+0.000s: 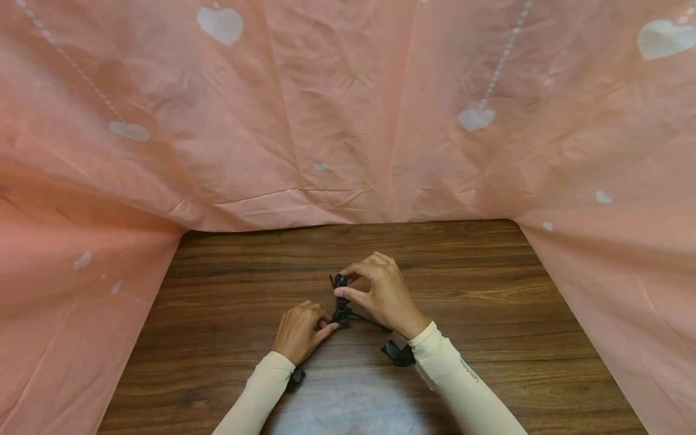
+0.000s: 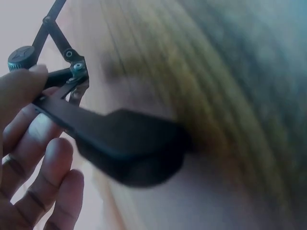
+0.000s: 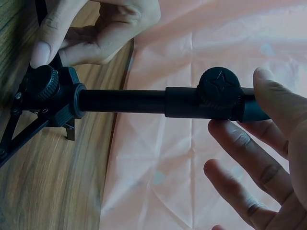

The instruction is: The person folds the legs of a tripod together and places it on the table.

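Observation:
A small black tripod (image 1: 341, 312) stands on the wooden table between both hands, its legs spread. My left hand (image 1: 301, 331) pinches it low down at the leg hub; in the right wrist view that thumb lies by a ribbed knob (image 3: 44, 84). With thumb and fingers, my right hand (image 1: 387, 296) grips the upper end of the upright centre column (image 3: 122, 101), just above a second knob with a star mark (image 3: 219, 87). In the left wrist view, a leg with a thick dark foot (image 2: 132, 148) juts past the left fingers.
Pink cloth (image 1: 348, 121) printed with white hearts hangs behind and on both sides of the brown wood-grain table (image 1: 489, 290). Dark devices are strapped at the left wrist (image 1: 295, 379) and the right wrist (image 1: 399, 354). A pale glare lies on the near tabletop.

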Tool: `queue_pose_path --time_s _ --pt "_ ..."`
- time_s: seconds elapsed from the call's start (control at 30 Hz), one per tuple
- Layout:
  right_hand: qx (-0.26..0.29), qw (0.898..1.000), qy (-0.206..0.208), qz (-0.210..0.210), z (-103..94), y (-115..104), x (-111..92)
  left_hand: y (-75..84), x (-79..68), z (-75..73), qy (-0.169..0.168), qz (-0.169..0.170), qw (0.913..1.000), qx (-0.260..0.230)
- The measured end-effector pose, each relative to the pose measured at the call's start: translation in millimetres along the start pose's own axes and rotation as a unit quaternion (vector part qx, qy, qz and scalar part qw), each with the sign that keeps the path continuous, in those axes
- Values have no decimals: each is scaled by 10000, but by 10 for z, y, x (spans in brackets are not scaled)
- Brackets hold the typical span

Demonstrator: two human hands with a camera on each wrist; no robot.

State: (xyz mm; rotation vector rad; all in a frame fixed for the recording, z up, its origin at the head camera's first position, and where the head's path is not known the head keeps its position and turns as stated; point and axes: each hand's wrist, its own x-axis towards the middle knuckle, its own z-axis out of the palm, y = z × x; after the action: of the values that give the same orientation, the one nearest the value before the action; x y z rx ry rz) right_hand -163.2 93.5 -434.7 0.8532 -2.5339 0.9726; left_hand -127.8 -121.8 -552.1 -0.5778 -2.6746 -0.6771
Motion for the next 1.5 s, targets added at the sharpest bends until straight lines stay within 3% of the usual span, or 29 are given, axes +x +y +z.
queue_pose_path --time_s 0.47,0.8,1.5 --pt "-62 9998 123 -109 26 -4 16 62 -34 57 375 -274 9989 12" --pt "-426 9985 212 -280 28 -9 12 72 -66 104 785 -159 9968 42" --pt "-660 9964 331 -415 10 -26 17 82 -83 129 1212 -79 9926 29"
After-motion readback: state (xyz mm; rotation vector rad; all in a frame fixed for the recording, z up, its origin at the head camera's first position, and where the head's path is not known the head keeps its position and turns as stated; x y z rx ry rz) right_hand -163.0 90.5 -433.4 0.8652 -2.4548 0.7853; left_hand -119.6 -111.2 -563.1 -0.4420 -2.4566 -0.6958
